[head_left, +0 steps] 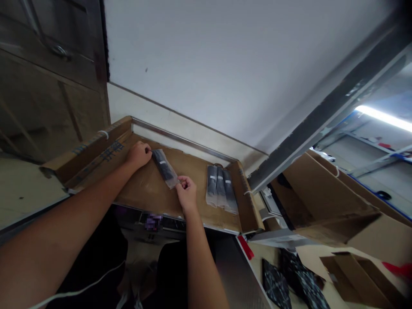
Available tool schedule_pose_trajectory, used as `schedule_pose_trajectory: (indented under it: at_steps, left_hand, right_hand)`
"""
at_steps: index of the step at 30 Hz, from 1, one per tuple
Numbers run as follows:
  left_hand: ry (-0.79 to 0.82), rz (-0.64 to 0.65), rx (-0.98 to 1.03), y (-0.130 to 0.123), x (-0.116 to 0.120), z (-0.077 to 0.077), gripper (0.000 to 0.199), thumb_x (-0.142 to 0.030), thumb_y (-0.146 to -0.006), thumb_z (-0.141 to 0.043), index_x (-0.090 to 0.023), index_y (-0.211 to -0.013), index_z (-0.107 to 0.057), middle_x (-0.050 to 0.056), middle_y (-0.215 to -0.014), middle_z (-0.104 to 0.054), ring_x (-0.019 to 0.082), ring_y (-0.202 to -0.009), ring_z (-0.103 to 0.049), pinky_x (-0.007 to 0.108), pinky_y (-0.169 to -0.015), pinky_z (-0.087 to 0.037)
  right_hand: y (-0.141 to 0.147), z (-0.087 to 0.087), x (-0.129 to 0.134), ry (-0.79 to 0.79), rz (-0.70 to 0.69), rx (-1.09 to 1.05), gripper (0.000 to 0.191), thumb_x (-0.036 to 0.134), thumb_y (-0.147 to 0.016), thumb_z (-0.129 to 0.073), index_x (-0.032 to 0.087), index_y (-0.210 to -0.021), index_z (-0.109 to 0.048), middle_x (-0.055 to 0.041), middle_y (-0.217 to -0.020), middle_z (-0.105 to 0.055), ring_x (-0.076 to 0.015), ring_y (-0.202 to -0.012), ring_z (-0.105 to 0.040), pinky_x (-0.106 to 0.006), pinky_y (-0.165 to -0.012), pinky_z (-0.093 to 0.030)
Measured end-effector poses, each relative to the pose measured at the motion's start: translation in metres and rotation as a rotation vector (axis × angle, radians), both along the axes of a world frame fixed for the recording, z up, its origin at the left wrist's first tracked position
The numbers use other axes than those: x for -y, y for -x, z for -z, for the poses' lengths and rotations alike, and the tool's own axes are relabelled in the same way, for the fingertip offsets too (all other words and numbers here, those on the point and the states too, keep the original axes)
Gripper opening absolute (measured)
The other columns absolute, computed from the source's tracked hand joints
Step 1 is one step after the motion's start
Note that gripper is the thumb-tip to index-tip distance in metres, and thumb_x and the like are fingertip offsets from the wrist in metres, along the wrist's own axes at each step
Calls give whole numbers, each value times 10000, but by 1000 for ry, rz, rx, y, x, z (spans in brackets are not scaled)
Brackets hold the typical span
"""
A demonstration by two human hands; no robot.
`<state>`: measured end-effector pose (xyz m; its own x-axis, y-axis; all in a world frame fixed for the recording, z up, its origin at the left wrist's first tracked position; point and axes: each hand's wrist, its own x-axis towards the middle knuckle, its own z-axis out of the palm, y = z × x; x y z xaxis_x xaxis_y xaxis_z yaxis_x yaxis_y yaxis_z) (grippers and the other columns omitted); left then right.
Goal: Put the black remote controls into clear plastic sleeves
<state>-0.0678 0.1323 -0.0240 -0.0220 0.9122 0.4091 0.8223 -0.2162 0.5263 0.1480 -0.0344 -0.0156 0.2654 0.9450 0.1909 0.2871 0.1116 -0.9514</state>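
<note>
Wall: smooth, pale and flat, with one small dark mark; the top edge of the view cuts it off.
Door: dark panels with a curved metal handle [59, 51], partly out of view and dim.
Surface: brown cardboard [146, 195] lines it, creased and scuffed, with raised folded sides at both ends; white ties loop round these sides, and blue-black marks by the left one are unreadable.
Open carton: plain brown cardboard [328, 197] with tall flaps, right of the surface; its inside is mostly hidden.
Patterned bundles: dark, glossy-looking and crumpled [301, 279], low on the right; the contents cannot be told.
Row of three packets: slim, frosted, see-through sleeves [220, 186] round dark, long contents, side by side near the surface's right end.
Left hand: fingers curled in [139, 155], thumb and forefinger closed on the upper end of the single packet.
Right hand: thumb and forefinger [187, 194] pinch the clear lower end of the same packet, the other fingers folded.
Single packet: a frosted sleeve [165, 168] lying aslant between the two hands, over the middle of the cardboard; its dark contents are blurred.
Label: a small white strip [163, 162] on that packet, too small to read.
</note>
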Motion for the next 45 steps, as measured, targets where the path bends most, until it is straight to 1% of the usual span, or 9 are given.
schedule_pose_trajectory:
  at_steps: [5,11,13,16,19,24,27,34,45]
  left_hand:
    - [7,-1,-7,0,-1,1,194,-265,-786,-521,-203,-848,-694,76,-937,-636,221,-919,-600,323,-856,-479]
    - [2,-2,-10,0,0,1,194,-265,-788,-525,-194,-849,-694,86,-942,-641,232,-908,-603,342,-841,-480]
    - [-4,5,-10,0,-1,1,189,-256,-786,-522,-193,-842,-692,85,-930,-642,231,-903,-603,342,-839,-480]
    - [-14,8,-6,0,-1,2,185,-248,-784,-522,-191,-838,-691,87,-927,-640,231,-908,-604,340,-841,-480]
    - [-21,7,3,0,-1,2,190,-238,-789,-512,-185,-842,-687,91,-928,-638,232,-932,-601,339,-875,-477]
    - [-9,-16,35,1,-3,4,204,-246,-796,-504,-178,-852,-688,96,-929,-628,223,-924,-597,330,-897,-478]
    - [-14,-24,44,2,-4,4,200,-240,-791,-505,-180,-848,-687,94,-925,-627,223,-920,-595,331,-901,-480]
    - [-18,-42,44,5,-6,3,172,-227,-769,-510,-190,-808,-674,96,-883,-637,245,-944,-594,355,-919,-476]
    - [-15,-52,-3,5,-7,1,154,-253,-760,-488,-200,-771,-631,104,-838,-633,270,-965,-591,375,-910,-481]
  right_hand:
    - [2,1,0,14,6,88,246,289,-712,-596,167,-914,-666,79,-602,-393,-108,-556,-391,-226,-551,-315]
    - [3,3,-3,24,162,264,212,293,-742,-627,168,-908,-668,34,-703,-502,-137,-663,-481,-244,-636,-355]
    - [2,3,-4,16,173,290,165,280,-763,-608,169,-867,-672,13,-727,-546,-146,-687,-504,-248,-651,-363]
    - [2,4,-3,11,163,302,126,228,-777,-562,174,-821,-667,5,-709,-573,-150,-679,-515,-246,-643,-363]
    - [2,4,-2,13,180,325,147,176,-763,-529,178,-818,-665,9,-680,-572,-154,-664,-517,-248,-634,-358]
    - [3,1,-1,23,212,349,115,197,-756,-534,184,-778,-646,10,-651,-573,-158,-637,-519,-251,-600,-342]
    - [4,-3,0,41,242,341,67,238,-738,-575,190,-709,-610,17,-631,-571,-151,-604,-520,-248,-579,-331]
    - [4,-6,-2,24,233,270,111,247,-704,-575,206,-616,-520,57,-566,-475,-123,-548,-448,-233,-540,-300]
    - [3,-5,-4,12,213,169,97,260,-685,-571,205,-623,-521,58,-560,-468,-114,-538,-430,-220,-521,-307]
